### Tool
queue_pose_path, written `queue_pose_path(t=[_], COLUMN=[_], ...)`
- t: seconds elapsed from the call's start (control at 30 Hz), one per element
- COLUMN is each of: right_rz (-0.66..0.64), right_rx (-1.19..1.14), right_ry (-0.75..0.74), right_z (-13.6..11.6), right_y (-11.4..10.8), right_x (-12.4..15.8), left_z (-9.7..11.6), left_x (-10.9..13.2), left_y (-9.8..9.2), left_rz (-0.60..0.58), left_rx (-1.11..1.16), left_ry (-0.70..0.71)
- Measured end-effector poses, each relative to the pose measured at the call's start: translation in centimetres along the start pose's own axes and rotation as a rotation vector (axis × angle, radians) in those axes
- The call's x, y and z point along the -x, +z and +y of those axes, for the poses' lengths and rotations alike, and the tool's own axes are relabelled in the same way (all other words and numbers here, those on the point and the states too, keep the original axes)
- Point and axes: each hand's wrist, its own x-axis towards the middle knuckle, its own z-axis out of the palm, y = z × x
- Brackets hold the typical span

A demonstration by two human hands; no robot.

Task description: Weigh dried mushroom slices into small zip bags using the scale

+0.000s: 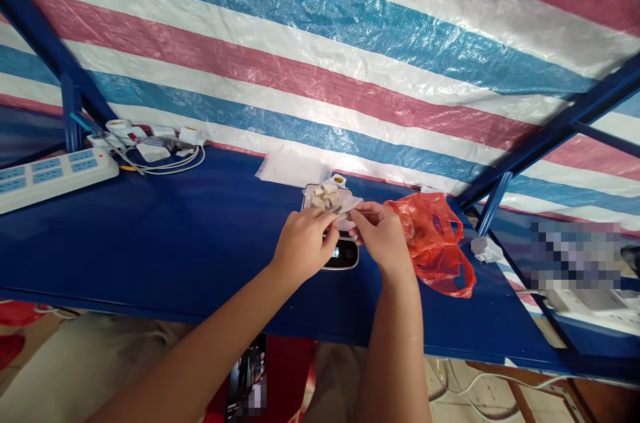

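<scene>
Pinching a clear bag [347, 205], the left hand [304, 243] and right hand [381, 236] grip it above a scale [341, 255], by pale lumps [325, 196] near the back edge of the blue table [150, 243].

Pale lumpy chunks [325, 197] on white wrapper [351, 204], over digi scale [341, 254]

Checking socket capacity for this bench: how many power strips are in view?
2. One power strip lies at the left end of the blue table. Another, apparently a power strip, sits low at the right, partly cut off by the frame. Others could be hidden.
</scene>
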Motion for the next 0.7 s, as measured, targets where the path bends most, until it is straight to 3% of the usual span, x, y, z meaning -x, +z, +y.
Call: queue_pose_path(t=[0.5,0.57,0.7], right_rz=[-0.113,-0.034,0.266], right_rx=[0.383,0.372,0.493], right_ry=[-0.099,-0.101,-0.167], right_z=[0.0,-0.1,-0.5], right_y=[-0.3,-0.1,0.4], right_x=[0.0,0.0,0.1], left_z=[-1.1,-1.1,-0.9], left_x=[-0.4,-0.5,-0.4], left_y=[-0.4,-0.4,-0.2], left_rz=[-0.09,-0.09,-0.007], left_rx=[0.018,0.02,0.037], left_ry=[0.174,0.177,0.164])
